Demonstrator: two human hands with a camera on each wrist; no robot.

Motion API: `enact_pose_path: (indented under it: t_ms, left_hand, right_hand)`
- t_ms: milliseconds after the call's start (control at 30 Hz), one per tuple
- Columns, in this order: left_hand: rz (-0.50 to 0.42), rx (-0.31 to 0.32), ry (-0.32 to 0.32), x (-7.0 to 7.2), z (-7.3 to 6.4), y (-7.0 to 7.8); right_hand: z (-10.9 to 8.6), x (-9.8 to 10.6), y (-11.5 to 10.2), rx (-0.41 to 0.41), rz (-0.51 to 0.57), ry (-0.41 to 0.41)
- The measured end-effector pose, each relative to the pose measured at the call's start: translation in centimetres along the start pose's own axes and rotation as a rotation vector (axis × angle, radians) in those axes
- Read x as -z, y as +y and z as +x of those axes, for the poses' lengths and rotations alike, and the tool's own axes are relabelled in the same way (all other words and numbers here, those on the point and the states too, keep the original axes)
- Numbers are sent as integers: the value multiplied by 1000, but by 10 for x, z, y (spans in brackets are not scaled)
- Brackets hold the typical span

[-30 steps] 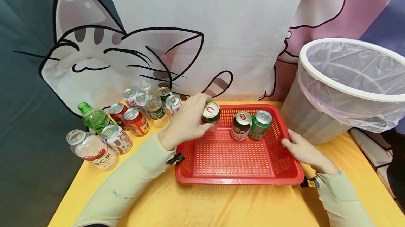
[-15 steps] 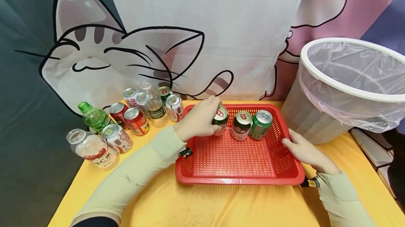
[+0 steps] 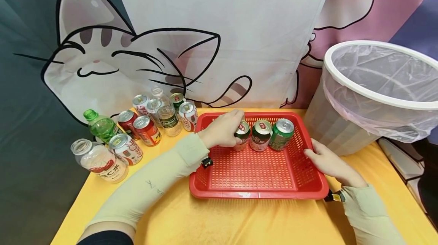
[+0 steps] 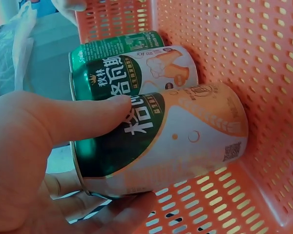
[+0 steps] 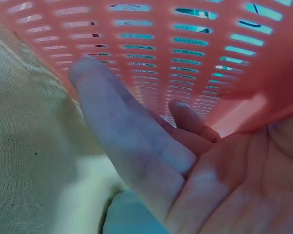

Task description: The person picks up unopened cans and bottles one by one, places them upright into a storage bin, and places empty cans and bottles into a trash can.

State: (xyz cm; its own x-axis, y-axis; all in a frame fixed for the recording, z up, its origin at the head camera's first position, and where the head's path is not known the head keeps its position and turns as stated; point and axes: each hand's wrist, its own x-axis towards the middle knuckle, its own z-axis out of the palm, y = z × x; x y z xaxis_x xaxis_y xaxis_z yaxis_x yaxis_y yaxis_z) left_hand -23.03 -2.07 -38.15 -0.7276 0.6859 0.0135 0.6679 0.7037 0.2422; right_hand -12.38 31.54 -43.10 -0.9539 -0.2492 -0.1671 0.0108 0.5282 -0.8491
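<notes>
My left hand (image 3: pixel 220 129) grips a green-and-white drink can (image 3: pixel 242 128) inside the red plastic basket (image 3: pixel 258 195). Its thumb (image 4: pixel 88 117) lies across the can's side in the left wrist view, the other fingers on the far side. The held can stands beside a matching can (image 3: pixel 261 136), with a green Sprite can (image 3: pixel 282 135) to the right of that. At the basket's right edge my right hand (image 3: pixel 330 163) holds the rim, thumb over the top. In the right wrist view its fingers (image 5: pixel 132 117) extend along the outside of the slotted wall.
Left of the basket stand several cans and bottles, among them a red can (image 3: pixel 147 130), a green bottle (image 3: pixel 102 127) and a clear wide-mouth bottle (image 3: pixel 102 163). A bag-lined bin (image 3: pixel 321 117) stands at the right rear. Yellow cloth (image 3: pixel 178 214) covers the table.
My left hand has carried its can rightward and down from the basket's left side to beside the matching can. The right hand has stayed on the rim.
</notes>
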Motion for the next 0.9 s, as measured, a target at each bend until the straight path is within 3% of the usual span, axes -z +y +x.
enact_pose_path:
  t_ms: [400, 733, 900]
  left_hand:
    - [-52, 9, -10, -4, 7, -1]
    - [-19, 32, -52, -21, 8, 1]
    - [-12, 47, -54, -20, 7, 1]
  right_hand:
    - [1, 0, 0, -16, 13, -11]
    - [-1, 0, 0, -24, 4, -2]
    - [0, 0, -1, -16, 6, 1]
